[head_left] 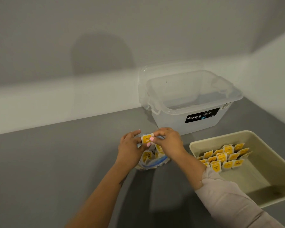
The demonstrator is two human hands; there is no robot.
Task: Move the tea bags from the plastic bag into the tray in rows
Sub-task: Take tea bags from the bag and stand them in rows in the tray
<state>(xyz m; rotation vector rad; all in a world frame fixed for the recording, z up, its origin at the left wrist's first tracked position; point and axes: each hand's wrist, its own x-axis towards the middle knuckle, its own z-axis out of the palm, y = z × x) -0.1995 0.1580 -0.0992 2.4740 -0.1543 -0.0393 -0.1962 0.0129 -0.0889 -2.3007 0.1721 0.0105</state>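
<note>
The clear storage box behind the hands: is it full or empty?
Empty. Through the open top of the clear box only its bare floor shows. The tea bags stand in the beige tray beside it.

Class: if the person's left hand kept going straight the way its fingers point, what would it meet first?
Probably the right hand: the left hand points right across the yellow-and-white tea bag both pinch. Depth is unclear.
</note>
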